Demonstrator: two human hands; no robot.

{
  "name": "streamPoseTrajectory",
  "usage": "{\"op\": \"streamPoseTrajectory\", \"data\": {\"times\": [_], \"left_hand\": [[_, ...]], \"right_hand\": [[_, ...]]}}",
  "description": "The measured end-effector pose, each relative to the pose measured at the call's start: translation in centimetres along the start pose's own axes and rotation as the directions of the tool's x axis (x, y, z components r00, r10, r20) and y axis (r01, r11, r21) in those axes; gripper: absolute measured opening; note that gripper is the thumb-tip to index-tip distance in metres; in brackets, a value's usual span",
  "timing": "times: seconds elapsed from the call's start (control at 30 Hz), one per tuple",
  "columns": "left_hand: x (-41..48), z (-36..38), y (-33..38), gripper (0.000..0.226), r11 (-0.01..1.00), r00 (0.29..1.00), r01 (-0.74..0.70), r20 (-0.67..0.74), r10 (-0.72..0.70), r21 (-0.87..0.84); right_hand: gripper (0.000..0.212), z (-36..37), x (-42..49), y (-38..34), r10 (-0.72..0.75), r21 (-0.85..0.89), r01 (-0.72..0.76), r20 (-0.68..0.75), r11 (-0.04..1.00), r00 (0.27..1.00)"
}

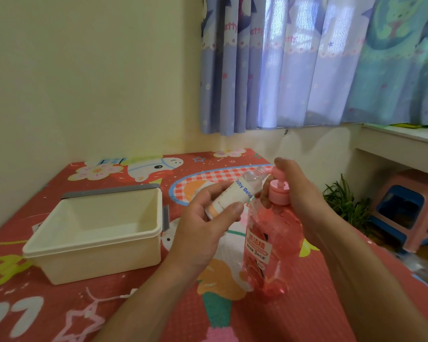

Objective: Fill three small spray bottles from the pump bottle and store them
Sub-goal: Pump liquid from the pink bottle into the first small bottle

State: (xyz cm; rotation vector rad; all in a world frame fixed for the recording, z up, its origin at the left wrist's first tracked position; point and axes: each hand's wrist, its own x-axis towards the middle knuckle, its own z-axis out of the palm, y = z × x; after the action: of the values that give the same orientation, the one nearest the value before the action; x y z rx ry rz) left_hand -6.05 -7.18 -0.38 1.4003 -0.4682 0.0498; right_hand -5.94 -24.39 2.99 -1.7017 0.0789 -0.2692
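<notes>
My left hand (203,218) grips a small white spray bottle (235,193) with blue lettering and an orange base, tilted so its clear top points up and right toward the pump spout. A pink pump bottle (272,245) with pink liquid stands upright on the table. My right hand (299,191) is on its pump head (278,187), fingers curled over the top and around the neck. The cream storage box (97,253) sits open at the left, and nothing is visible inside it. No other small spray bottles are visible.
The table wears a red cartoon-print cloth (59,312) and stands in a wall corner. Blue curtains (294,70) hang behind. At the right are a white ledge (400,144), a green plant (344,201) and a pink-and-blue stool (410,208) on the floor.
</notes>
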Motion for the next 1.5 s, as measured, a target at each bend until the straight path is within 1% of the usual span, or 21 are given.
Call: {"op": "streamPoseTrajectory", "data": {"times": [0.1, 0.23, 0.3, 0.53, 0.73, 0.9, 1.0, 1.13, 1.33, 1.5], "left_hand": [[0.1, 0.1, -0.2, 0.035, 1.000, 1.000, -0.002, -0.003, 0.002, 0.002], [0.2, 0.3, -0.5, 0.036, 1.000, 1.000, -0.013, -0.001, 0.013, -0.008], [0.1, 0.5, -0.7, 0.037, 1.000, 1.000, 0.001, 0.014, -0.001, -0.023], [-0.2, 1.3, -1.2, 0.037, 0.999, 0.999, 0.044, 0.009, -0.044, 0.004], [-0.2, 1.8, -1.4, 0.037, 0.999, 0.998, 0.051, 0.037, -0.051, -0.001], [0.0, 2.1, -1.8, 0.039, 0.999, 0.999, 0.051, 0.016, -0.051, 0.013], [0.0, 2.3, -1.9, 0.039, 0.998, 0.999, 0.052, -0.001, -0.052, 0.031], [0.1, 2.3, -2.0, 0.038, 0.998, 0.999, 0.053, -0.002, -0.053, 0.027], [-0.2, 1.9, -2.1, 0.037, 0.996, 0.998, 0.064, -0.005, -0.064, 0.057], [-0.4, 0.8, -2.1, 0.037, 0.995, 0.997, 0.075, -0.019, -0.074, 0.067]], "right_hand": [[0.069, -0.1, 0.0, 0.0, 0.006, 0.019, -0.006, 0.009, 1.000, 1.000], [0.073, -0.1, -0.2, -0.2, 0.014, -0.009, -0.014, 0.009, 1.000, 1.000], [0.074, -0.1, -0.2, -0.2, 0.012, -0.024, -0.012, 0.004, 1.000, 1.000], [0.077, -0.1, -0.2, -0.3, 0.020, -0.036, -0.019, 0.008, 0.999, 1.000], [0.081, -0.3, -0.1, 0.0, 0.022, 0.013, -0.022, 0.026, 1.000, 0.999], [0.079, -0.3, -0.2, -0.1, 0.037, 0.035, -0.037, 0.024, 0.999, 0.999], [0.075, -0.2, -0.4, -0.2, 0.039, 0.085, -0.041, 0.023, 0.996, 0.999], [0.071, -0.1, -0.6, -0.4, 0.037, 0.097, -0.039, 0.023, 0.995, 0.999], [0.081, -0.4, -0.7, -0.5, -0.009, 0.053, 0.005, 0.064, 0.999, 0.998], [0.077, -0.7, -0.7, -0.5, -0.007, 0.061, 0.001, 0.097, 0.998, 0.995]]}}
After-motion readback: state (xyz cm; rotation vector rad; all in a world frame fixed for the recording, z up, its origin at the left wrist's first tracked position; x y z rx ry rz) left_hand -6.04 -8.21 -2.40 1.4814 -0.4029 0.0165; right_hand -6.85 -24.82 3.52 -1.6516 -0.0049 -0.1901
